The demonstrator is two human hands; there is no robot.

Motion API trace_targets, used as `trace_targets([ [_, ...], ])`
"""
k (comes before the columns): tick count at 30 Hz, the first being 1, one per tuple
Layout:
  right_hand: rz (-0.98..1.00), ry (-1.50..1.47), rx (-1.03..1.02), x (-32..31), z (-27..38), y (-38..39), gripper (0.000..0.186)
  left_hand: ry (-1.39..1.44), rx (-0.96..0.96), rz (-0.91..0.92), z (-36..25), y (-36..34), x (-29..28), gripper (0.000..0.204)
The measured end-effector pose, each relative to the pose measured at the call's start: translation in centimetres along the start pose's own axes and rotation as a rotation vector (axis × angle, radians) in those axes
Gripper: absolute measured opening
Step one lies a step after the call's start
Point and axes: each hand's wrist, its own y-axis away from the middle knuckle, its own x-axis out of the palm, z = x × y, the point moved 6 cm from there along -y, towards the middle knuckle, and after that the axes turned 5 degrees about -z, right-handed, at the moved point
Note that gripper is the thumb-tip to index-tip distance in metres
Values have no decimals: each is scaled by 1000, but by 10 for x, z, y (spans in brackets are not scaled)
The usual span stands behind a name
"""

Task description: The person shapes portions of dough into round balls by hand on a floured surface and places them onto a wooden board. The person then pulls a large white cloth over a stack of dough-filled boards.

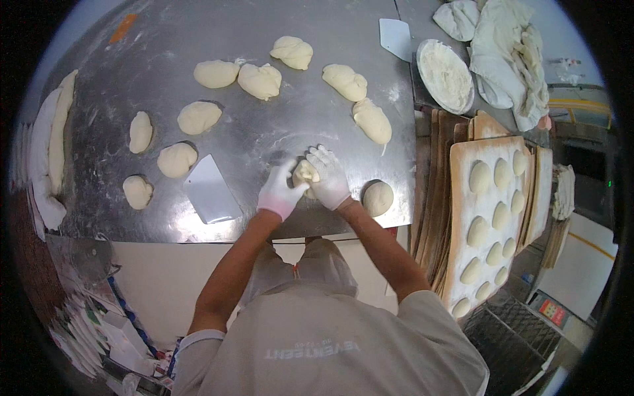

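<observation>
Dough (306, 173) sits between left grip (282, 189) and right grip (329, 178), both partly curled and holding it, over the metal table (264, 129)

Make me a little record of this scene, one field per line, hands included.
Left hand: gloved, at the left of a dough piece
Right hand: gloved, at its right
Nearby: dough ball, right of the right hand
Loose dough: nine uneven pieces on the metal table
Dough scraper: white, flat, left of the left hand
Wooden board: right of the table, bearing rounded dough portions
Upper right: flour beside crumpled cloth
</observation>
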Motion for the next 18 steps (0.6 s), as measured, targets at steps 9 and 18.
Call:
trace_targets([
  [9,167,-269,248,9,-10,5,59,27,-75,28,4,-12,16,15],
  [18,123,-176,173,0,-19,18,60,10,134,78,-25,2,31,17],
])
